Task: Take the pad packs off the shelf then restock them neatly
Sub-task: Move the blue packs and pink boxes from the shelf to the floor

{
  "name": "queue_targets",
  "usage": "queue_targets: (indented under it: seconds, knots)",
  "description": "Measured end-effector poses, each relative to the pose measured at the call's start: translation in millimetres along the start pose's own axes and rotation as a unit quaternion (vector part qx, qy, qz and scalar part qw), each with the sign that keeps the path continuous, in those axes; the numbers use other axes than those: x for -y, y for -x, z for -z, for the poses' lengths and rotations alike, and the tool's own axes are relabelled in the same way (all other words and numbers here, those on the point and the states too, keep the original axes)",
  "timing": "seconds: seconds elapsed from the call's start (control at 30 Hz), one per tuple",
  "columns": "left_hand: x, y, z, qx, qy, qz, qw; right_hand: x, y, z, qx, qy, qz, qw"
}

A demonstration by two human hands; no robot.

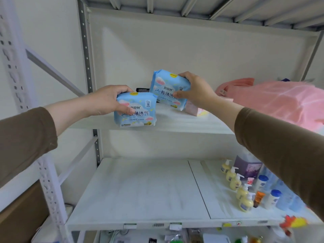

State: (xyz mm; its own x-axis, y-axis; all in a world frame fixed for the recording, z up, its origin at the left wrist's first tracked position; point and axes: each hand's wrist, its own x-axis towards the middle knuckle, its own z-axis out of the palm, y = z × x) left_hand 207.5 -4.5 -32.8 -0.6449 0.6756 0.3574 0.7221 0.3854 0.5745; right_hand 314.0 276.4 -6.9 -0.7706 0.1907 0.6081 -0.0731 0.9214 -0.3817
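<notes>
My left hand (107, 100) holds one blue pad pack (135, 109) upright at the front edge of the shelf (192, 122), and my right hand (194, 90) grips another pack (169, 89) further back, probably to line them up.

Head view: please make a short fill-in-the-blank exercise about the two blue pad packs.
1. The left hand grips a pad pack standing at the shelf's ____ edge.
2. The right hand holds the other pad pack, coloured ____.
3. Yellow pump bottles stand on the shelf ____ the packs.

Missing words: front; blue; below
</notes>
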Motion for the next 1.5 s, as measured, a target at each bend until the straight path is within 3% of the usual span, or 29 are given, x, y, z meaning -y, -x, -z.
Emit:
queue_targets:
  seconds: [0.27,0.47,0.97,1.5]
  knots:
    - [-21.5,80.8,-60.9,0.07,0.012,0.022,0.997,-4.2,115.3,-0.4,0.021,-0.019,-0.021,0.999]
    - [-2.8,134.8,-131.7,0.131,0.029,0.045,0.99,-39.1,204.7,-43.4,0.082,-0.016,-0.072,0.994]
    - [168.6,238.8,-330.1,0.258,0.084,0.165,0.948,-125.4,398.0,-254.4,0.206,-0.02,-0.231,0.951]
    - [306.1,341.8,-615.4,0.334,0.078,0.156,0.926,-271.9,594.0,-441.9,0.303,-0.004,-0.329,0.894]
